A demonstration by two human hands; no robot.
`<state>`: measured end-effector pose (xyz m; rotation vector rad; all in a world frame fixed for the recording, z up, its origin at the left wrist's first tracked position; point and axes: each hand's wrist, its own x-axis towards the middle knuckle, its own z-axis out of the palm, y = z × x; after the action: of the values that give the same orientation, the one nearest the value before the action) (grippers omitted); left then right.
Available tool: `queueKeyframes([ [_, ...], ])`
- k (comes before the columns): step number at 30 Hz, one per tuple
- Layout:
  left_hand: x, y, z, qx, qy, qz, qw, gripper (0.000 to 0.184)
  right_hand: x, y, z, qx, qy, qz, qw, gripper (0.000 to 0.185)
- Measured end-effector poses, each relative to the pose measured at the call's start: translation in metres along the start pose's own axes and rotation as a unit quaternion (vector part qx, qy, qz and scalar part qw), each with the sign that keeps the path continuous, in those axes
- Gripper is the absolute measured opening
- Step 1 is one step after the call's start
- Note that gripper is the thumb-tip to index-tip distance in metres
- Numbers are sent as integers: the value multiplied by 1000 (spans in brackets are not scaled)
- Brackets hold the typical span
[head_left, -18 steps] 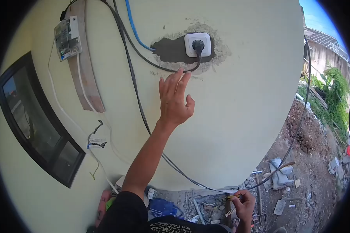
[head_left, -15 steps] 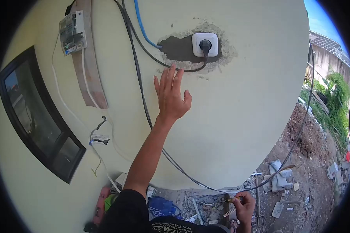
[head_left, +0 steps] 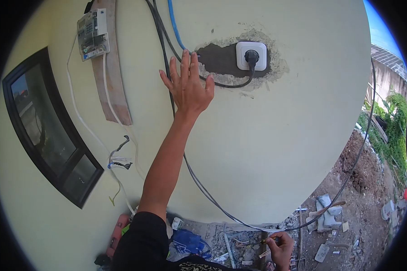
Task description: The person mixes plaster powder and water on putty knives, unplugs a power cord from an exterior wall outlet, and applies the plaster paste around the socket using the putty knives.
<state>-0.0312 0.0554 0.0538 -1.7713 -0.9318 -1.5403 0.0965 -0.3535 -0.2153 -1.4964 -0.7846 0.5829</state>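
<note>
My left hand [head_left: 189, 88] is raised against the pale wall, fingers spread, its fingertips over the black cable [head_left: 230, 85]. This cable runs to a black plug [head_left: 251, 58] seated in a white wall socket [head_left: 259, 47]. Dark, rough mortar [head_left: 221, 61] surrounds the socket, and a blue conduit [head_left: 173, 25] enters it from above. Low in the view, my right hand [head_left: 282, 249] is closed around the handle of a screwdriver [head_left: 264, 241], whose shaft points left. The palm side of the left hand is hidden.
An electric meter [head_left: 93, 35] hangs on a wooden board [head_left: 111, 86] at upper left, above a dark-framed window [head_left: 47, 131]. Loose wires [head_left: 120, 158] stick out of the wall. A long black cable [head_left: 355, 165] loops right. Rubble and a blue bag [head_left: 187, 240] lie below.
The view has shifted, so wall and socket appear farther right. My left hand has slid left and up along the cable, away from the socket. My right hand still grips the screwdriver.
</note>
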Motion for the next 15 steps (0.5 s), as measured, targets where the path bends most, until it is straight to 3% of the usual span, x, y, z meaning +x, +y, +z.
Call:
queueKeyframes([
  [3, 14, -10, 6, 13, 9, -11, 1000, 65, 4, 8, -4, -85, -45, -45, 994, 9],
  [6, 19, -12, 6, 32, 0, -8, 999, 65, 6, -4, 2, 5, -27, 35, 999, 3],
  [10, 22, -10, 2, 28, -14, -4, 1000, 64, 14, -13, 6, -104, -27, -33, 994, 6],
  [15, 27, -12, -2, -9, -20, 0, 1000, 61, 18, -18, 17, -2, -59, -16, 998, 9],
])
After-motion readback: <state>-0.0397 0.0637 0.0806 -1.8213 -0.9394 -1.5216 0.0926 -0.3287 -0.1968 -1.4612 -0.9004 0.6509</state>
